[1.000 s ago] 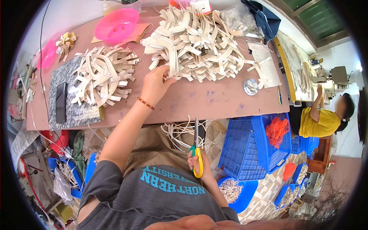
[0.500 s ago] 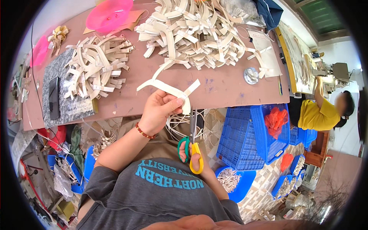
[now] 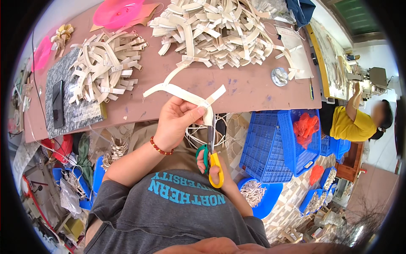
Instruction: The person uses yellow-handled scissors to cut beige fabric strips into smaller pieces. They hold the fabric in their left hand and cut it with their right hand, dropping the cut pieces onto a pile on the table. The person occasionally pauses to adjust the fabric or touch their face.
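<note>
My left hand (image 3: pixel 179 117) pinches a cream fabric strap piece (image 3: pixel 186 94) between thumb and fingers, over the table's near edge. Short arms branch off this piece, and a strip runs from it toward the big heap of similar straps (image 3: pixel 215 42). In my right hand (image 3: pixel 216 172) are scissors (image 3: pixel 211 139) with one green and one yellow handle. Their blades point up and meet the lower end of the strap, just below my left fingertips. Whether the blades are closed on the fabric I cannot tell. White cord loops (image 3: pixel 192 137) hang behind the blades.
A smaller strap pile (image 3: pixel 105 70) lies on a grey stone slab (image 3: pixel 86 116) beside a black phone (image 3: pixel 58 103). A pink bowl (image 3: pixel 116 15) sits at the back. Blue crates (image 3: pixel 264 146) and a blue bin (image 3: pixel 270 199) stand right. Farther right, a person in yellow (image 3: pixel 353 122) sits working.
The scissors have moved up slightly, so the blades now reach the strap's lower end. The strap has shifted a little, its left arm slightly farther left. The view has shifted a little too.
</note>
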Tool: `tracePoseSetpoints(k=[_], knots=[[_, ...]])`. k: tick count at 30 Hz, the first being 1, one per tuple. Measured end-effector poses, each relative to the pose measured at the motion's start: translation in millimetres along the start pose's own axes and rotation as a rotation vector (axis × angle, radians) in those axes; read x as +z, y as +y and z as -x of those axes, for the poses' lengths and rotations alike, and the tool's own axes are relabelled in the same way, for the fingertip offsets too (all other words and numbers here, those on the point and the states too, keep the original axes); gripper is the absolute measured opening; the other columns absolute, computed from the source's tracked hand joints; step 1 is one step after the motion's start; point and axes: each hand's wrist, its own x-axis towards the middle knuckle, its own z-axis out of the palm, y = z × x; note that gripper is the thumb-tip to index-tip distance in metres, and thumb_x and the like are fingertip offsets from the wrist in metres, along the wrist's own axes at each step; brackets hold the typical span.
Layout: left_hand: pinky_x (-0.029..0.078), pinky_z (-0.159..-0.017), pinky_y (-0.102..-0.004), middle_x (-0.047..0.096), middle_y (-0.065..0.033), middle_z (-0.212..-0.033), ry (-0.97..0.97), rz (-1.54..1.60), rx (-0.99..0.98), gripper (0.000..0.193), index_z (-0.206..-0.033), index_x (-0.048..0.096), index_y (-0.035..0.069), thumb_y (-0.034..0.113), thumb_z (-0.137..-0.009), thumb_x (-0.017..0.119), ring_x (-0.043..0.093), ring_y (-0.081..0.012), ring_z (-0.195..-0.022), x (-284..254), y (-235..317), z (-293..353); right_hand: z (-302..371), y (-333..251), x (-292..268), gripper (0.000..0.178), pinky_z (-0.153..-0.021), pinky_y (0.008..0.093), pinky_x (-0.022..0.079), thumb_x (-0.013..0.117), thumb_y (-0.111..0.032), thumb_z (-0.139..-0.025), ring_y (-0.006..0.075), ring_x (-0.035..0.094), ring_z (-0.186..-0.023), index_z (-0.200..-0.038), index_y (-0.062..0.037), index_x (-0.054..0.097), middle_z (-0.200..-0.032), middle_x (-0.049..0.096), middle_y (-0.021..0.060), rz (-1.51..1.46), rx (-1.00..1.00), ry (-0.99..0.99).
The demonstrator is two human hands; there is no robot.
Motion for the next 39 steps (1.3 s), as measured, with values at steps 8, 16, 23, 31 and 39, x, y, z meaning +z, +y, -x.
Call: tracePoseSetpoints(k=[8, 16, 23, 31, 39], knots=[[0.053, -0.063, -0.0216, 0.066, -0.0081, -0.090, -0.008, -0.010, 0.019, 0.023, -0.106, 0.053, 0.002, 0.000, -0.084, 0.060, 0.063, -0.0125, -0.076, 0.5, -1.3, 2.4, -0.3, -5.8, 2.2, 0.080, -0.055, 0.0217, 0.034, 0.050, -0.078, -0.069, 0.0075, 0.038, -0.064, -0.098, -0.0035, 0.044, -0.073, 0.039, 0.0004, -0.006, -0.021, -0.009], [0.052, -0.063, -0.0226, 0.065, -0.0092, -0.090, -0.011, -0.013, 0.035, 0.025, -0.107, 0.052, 0.001, 0.001, -0.083, 0.061, 0.063, -0.0130, -0.077, 2.9, -1.4, 3.4, -0.2, -3.3, 2.8, 0.082, -0.052, 0.0198, 0.032, 0.055, -0.078, -0.064, 0.0060, 0.037, -0.060, -0.096, -0.0038, 0.044, -0.072, 0.040, -0.0009, -0.033, 0.013, 0.028], [0.054, -0.066, -0.0237, 0.064, -0.0091, -0.091, -0.064, 0.023, -0.014, 0.027, -0.107, 0.052, 0.000, -0.002, -0.082, 0.062, 0.063, -0.0125, -0.079, -1.4, -1.1, 0.8, 3.2, -12.9, 7.1, 0.083, -0.047, 0.0188, 0.032, 0.055, -0.080, -0.059, 0.0046, 0.039, -0.055, -0.090, -0.0038, 0.045, -0.069, 0.038, -0.0024, -0.137, 0.060, 0.043], [0.052, -0.065, -0.0232, 0.064, -0.0075, -0.090, -0.156, 0.050, -0.070, 0.027, -0.107, 0.053, 0.001, -0.001, -0.082, 0.063, 0.062, -0.0114, -0.078, -8.7, 5.5, -1.6, 13.6, -8.3, -0.9, 0.082, -0.044, 0.0183, 0.031, 0.054, -0.080, -0.061, 0.0048, 0.039, -0.053, -0.088, -0.0033, 0.046, -0.069, 0.041, -0.0011, -0.141, 0.119, -0.001], [0.051, -0.063, -0.0219, 0.065, -0.0062, -0.086, -0.251, -0.050, -0.178, 0.025, -0.104, 0.055, 0.001, -0.001, -0.081, 0.065, 0.061, -0.0092, -0.072, -12.7, 17.5, -2.2, 13.6, -9.6, -1.1, 0.084, -0.045, 0.0184, 0.030, 0.051, -0.082, -0.061, 0.0049, 0.038, -0.053, -0.089, -0.0026, 0.046, -0.068, 0.041, -0.0007, -0.092, 0.099, -0.011]])
